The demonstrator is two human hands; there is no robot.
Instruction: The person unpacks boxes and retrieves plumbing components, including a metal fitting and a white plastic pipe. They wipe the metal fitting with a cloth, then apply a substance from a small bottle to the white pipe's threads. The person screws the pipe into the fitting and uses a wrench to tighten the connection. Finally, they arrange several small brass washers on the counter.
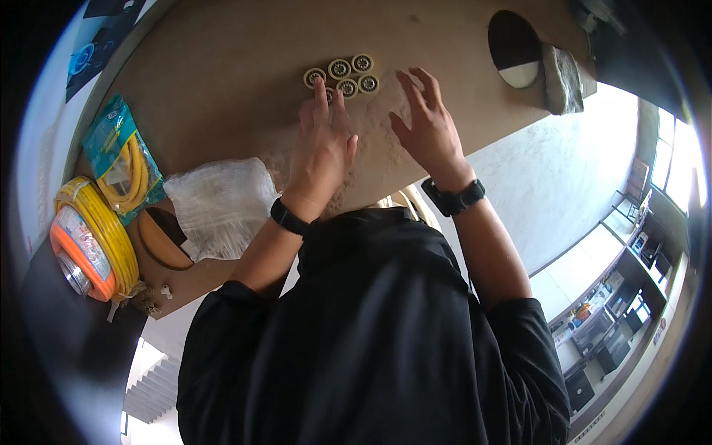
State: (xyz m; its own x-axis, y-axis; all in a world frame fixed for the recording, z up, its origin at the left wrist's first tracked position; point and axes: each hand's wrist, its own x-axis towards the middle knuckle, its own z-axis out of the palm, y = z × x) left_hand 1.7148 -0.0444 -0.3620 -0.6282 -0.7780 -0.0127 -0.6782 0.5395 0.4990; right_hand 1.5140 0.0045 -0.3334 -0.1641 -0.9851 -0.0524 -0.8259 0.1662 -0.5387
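Several small round wheels (340,69) with cream rims and dark, spoked centres lie in two rows on the brown tabletop (222,96). My left hand (320,152) is over the near left end of this group, its fingers stretched out. One fingertip overlaps the leftmost wheel of the far row, and another is at the near row; I cannot tell whether they press on them. A wheel in the near row is partly hidden behind these fingers. To the right of the wheels hovers my right hand (428,126), fingers spread and holding nothing.
Left of my arm lies a clear plastic-wrapped bundle (222,204). Beyond it are a teal packet with yellow hose (122,159), yellow and orange coils (96,230), and a round cutout (159,237). Another cutout (512,44) and a wrapped bundle (564,81) are at far right.
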